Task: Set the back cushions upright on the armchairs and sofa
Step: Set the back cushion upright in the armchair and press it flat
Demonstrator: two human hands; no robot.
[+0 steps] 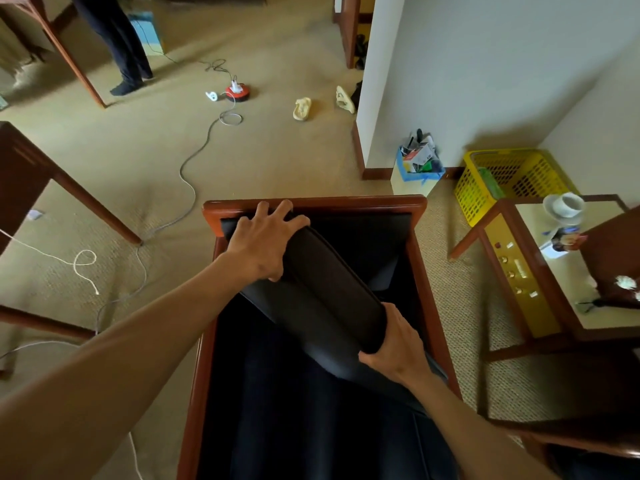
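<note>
Hands [266, 244] [398, 344] grip tilted back cushion [329, 289] inside armchair frame [311, 204].

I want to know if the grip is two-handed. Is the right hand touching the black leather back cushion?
Touching. The head view shows the right hand gripping the lower end of the black leather back cushion, fingers wrapped round its edge.

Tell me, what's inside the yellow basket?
Something green lies inside the yellow basket, against its left wall. The table in front hides the basket's near corner.

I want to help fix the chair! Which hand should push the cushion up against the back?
Probably the left hand: it grips the black cushion at its far end, beside the armchair's wooden back rail. The right hand holds the near end.
</note>
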